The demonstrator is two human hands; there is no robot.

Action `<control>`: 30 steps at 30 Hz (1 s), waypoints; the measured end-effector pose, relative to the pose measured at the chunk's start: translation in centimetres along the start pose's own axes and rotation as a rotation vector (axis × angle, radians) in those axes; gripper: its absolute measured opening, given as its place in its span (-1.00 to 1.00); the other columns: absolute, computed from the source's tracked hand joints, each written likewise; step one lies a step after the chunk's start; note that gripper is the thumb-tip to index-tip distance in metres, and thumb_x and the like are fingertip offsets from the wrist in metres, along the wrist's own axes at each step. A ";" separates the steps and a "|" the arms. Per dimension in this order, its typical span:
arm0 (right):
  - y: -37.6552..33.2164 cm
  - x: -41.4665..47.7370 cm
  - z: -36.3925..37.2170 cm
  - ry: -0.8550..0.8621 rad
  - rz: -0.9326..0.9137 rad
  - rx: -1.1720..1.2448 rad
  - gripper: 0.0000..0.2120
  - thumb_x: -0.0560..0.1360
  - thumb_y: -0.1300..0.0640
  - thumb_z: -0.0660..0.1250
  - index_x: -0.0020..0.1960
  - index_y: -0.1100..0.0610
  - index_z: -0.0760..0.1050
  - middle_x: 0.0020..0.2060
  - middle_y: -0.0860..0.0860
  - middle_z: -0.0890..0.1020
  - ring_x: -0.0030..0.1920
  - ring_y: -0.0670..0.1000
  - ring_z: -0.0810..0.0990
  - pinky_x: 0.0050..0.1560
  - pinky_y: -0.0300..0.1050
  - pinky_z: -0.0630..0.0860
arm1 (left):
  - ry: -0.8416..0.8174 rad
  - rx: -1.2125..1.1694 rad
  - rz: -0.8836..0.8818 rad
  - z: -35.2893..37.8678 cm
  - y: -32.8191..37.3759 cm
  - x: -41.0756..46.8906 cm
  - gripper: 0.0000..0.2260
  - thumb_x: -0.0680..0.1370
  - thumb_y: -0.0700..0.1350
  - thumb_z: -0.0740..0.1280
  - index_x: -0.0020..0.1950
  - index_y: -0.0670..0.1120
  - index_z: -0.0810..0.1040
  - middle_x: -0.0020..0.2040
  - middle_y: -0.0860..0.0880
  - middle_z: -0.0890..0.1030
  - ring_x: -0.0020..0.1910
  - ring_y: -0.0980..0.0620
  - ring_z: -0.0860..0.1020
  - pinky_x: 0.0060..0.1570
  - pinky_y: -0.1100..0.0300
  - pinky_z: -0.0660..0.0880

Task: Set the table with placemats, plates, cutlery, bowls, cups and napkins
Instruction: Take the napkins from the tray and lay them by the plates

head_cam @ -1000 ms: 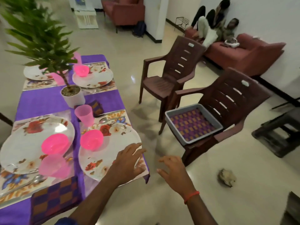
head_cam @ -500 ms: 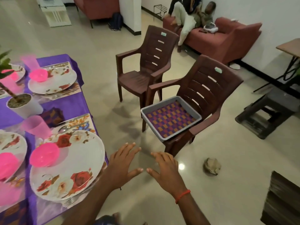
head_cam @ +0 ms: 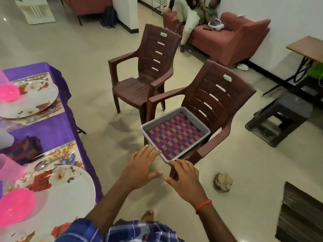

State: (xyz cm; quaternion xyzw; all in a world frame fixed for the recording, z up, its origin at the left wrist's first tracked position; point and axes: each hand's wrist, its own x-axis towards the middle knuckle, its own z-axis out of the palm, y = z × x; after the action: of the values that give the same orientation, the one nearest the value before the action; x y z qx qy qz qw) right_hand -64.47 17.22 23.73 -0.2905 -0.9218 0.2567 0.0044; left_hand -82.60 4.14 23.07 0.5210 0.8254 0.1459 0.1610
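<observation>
Two hands, ours, are held out low over the floor by the grey tray [head_cam: 146, 133], which sits on the seat of a brown chair [head_cam: 215, 95]. Our left hand [head_cam: 141, 165] is spread palm down with straight fingers, the tips at the tray's near left rim. Our right hand [head_cam: 185, 177] is spread and relaxed too, its fingertips at the tray's near corner. Neither hand holds anything, and we cannot tell whether either one touches the rim. A checked cloth [head_cam: 174, 135] in purple and orange lies flat inside the tray. A second chair [head_cam: 148, 67] stands beyond the tray. Well left of the tray is the tabletop [head_cam: 52, 130] under purple fabric. On it the near plate [head_cam: 70, 189] carries a pink bowl [head_cam: 15, 208] and rests on a flowered placemat [head_cam: 70, 154], with a spoon [head_cam: 42, 165], a folded napkin [head_cam: 24, 151] and a pink cup [head_cam: 8, 168] just past it; the far plate [head_cam: 35, 100] lies further back
</observation>
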 end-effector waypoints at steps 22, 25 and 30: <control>7.9 17.3 -3.3 -0.093 0.057 0.017 -0.44 0.55 -0.26 0.30 0.47 -0.07 0.31 0.39 -0.06 0.40 0.46 0.04 0.25 0.46 0.07 0.22 | -0.076 -0.056 -0.079 -0.1 -2.4 17.9 -0.24 0.46 0.48 0.06 0.59 0.18 0.18 0.63 0.10 0.16 0.64 0.03 0.03 0.52 -0.17 0.13; 9.3 20.2 -3.7 -0.113 0.056 0.037 -0.45 0.54 -0.25 0.32 0.45 -0.09 0.31 0.39 -0.06 0.40 0.45 0.04 0.26 0.45 0.08 0.23 | -0.101 -0.025 -0.092 -0.3 -2.8 21.0 -0.17 0.42 0.54 0.02 0.59 0.15 0.20 0.63 0.08 0.19 0.64 0.01 0.06 0.53 -0.19 0.16; 11.9 24.1 -4.2 -0.145 0.127 0.083 -0.44 0.56 -0.26 0.29 0.48 -0.11 0.29 0.42 -0.07 0.39 0.47 0.04 0.24 0.47 0.09 0.18 | -0.179 0.004 -0.076 0.1 -2.4 25.8 -0.12 0.41 0.59 -0.03 0.61 0.15 0.17 0.64 0.08 0.16 0.64 0.01 0.05 0.54 -0.18 0.10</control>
State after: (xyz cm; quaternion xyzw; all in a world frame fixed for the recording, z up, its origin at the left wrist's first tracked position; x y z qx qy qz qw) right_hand -77.50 40.45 18.28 -0.3286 -0.8880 0.3149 -0.0664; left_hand -94.96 26.51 19.03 0.5005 0.8273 0.0907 0.2386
